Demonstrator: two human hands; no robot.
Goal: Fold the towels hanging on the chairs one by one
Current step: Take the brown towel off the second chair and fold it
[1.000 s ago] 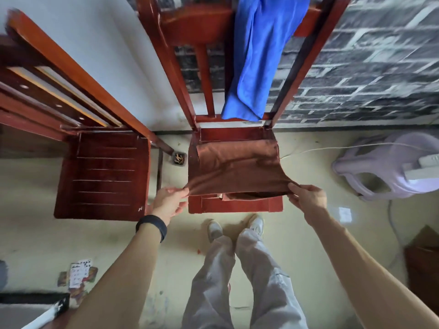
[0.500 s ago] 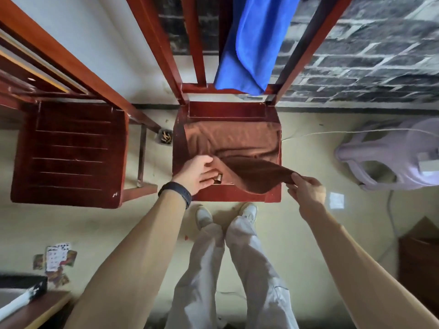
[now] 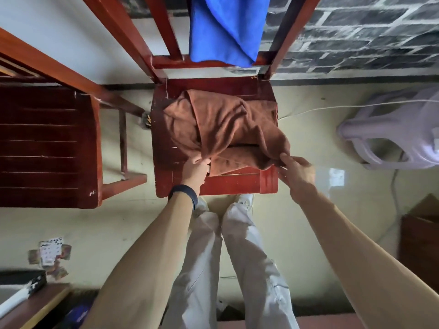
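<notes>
Brown towel (image 3: 221,124) lies bunched on the seat of the middle chair (image 3: 237,186) - partly folded over itself. Left hand (image 3: 196,166) has fingers curled on a gathered fold at the near edge; right hand (image 3: 297,173) pinches the near right corner, lifted off the seat. Blue towel (image 3: 225,27) hangs on the chair back.

the blue towel (image 3: 225,27) runs off the top edge; the left hand (image 3: 195,170) has its fingers (image 3: 198,160) partly hidden under the brown towel (image 3: 225,124).

No readable text or labels
</notes>
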